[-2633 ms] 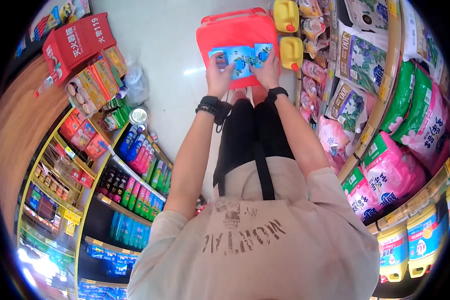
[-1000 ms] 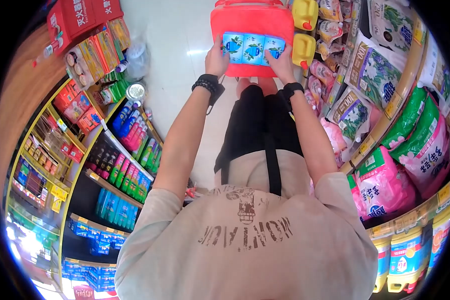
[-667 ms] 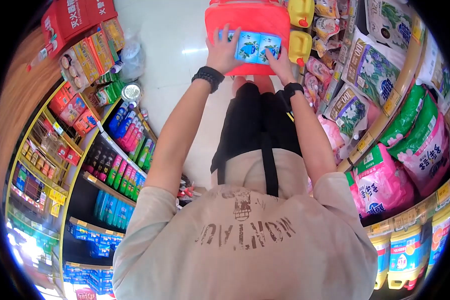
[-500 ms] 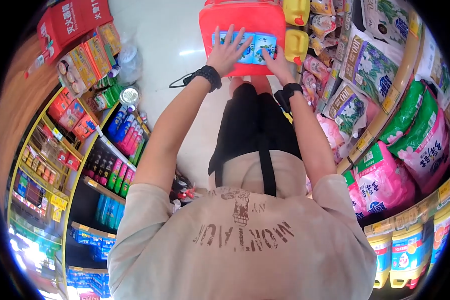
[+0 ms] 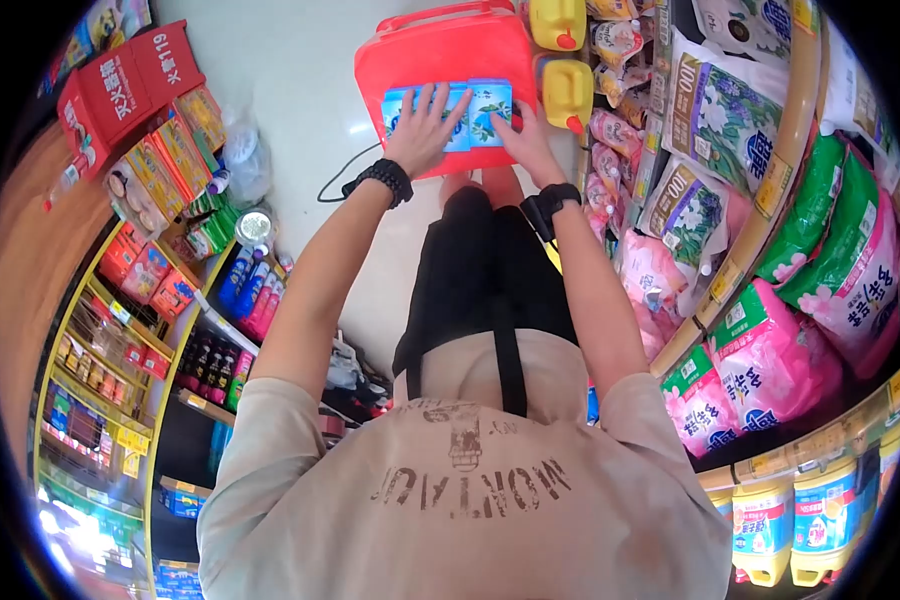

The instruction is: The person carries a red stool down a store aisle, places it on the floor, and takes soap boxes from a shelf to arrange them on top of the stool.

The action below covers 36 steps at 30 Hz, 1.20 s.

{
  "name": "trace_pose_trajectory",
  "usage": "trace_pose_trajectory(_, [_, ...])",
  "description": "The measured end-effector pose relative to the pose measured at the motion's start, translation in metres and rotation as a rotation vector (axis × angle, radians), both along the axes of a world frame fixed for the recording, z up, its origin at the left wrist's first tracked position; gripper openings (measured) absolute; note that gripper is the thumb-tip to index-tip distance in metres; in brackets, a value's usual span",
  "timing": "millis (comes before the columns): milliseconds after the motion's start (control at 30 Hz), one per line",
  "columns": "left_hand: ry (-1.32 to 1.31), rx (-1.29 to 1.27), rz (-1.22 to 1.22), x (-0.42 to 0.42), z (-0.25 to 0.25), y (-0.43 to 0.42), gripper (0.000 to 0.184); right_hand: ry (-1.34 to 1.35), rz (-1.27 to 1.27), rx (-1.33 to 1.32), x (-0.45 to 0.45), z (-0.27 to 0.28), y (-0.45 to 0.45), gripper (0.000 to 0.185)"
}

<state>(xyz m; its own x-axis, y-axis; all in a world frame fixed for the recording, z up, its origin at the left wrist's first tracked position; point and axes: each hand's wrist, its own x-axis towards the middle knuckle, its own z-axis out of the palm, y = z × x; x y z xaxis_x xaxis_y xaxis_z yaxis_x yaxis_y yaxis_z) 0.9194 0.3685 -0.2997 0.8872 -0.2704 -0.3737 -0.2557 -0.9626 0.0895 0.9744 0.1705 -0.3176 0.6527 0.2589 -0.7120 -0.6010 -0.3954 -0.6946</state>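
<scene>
Light-blue packs (image 5: 458, 135) with a leaf print lie side by side on a red plastic surface (image 5: 410, 60) that has a bar handle at its far edge. My left hand (image 5: 420, 130) rests flat across the left pack, fingers spread. At the right end, my right hand (image 5: 530, 145) touches the right-hand pack (image 5: 491, 108). Its thumb lies on the printed face, while the other fingers reach along the pack's right edge, apart from the thumb and partly hidden.
Yellow jugs (image 5: 567, 92) stand right of the red surface. Pink and green bags (image 5: 770, 355) fill the curved right shelf, with bottles (image 5: 760, 530) below. Left are shelves of bottles (image 5: 210, 370), a red box (image 5: 130, 95) and a clear plastic bag (image 5: 247, 160). A dark cord (image 5: 335, 180) loops on the floor.
The whole view has shifted, so the red surface and both hands now appear farther left and slightly lower. My hands keep nearly the same places on the blue packs.
</scene>
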Motion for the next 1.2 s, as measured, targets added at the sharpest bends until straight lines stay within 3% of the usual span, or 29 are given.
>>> trace_pose_trajectory(300, [-0.011,-0.141,0.045,0.01,0.014,0.009,0.108,-0.06,-0.022,0.053,-0.001,-0.01,0.005,0.071])
trace_pose_trajectory(500, [0.154,-0.246,0.328,0.005,0.033,0.025,0.112,-0.238,0.044,-0.083,0.0,-0.021,0.014,0.066])
trace_pose_trajectory(667, [0.017,-0.202,0.182,0.014,0.023,0.019,0.102,-0.231,0.012,-0.011,-0.001,-0.01,0.017,0.052])
trace_pose_trajectory(900, [0.078,-0.317,0.21,0.024,0.015,0.012,0.093,-0.237,0.038,-0.015,-0.008,-0.039,0.005,0.056])
trace_pose_trajectory(1000, [0.078,-0.377,0.201,0.028,0.013,0.017,0.09,-0.149,0.034,0.069,0.003,-0.021,0.006,0.058])
trace_pose_trajectory(1200, [0.059,-0.367,0.17,0.03,0.013,0.016,0.088,-0.125,0.074,-0.011,0.0,-0.033,0.003,0.058])
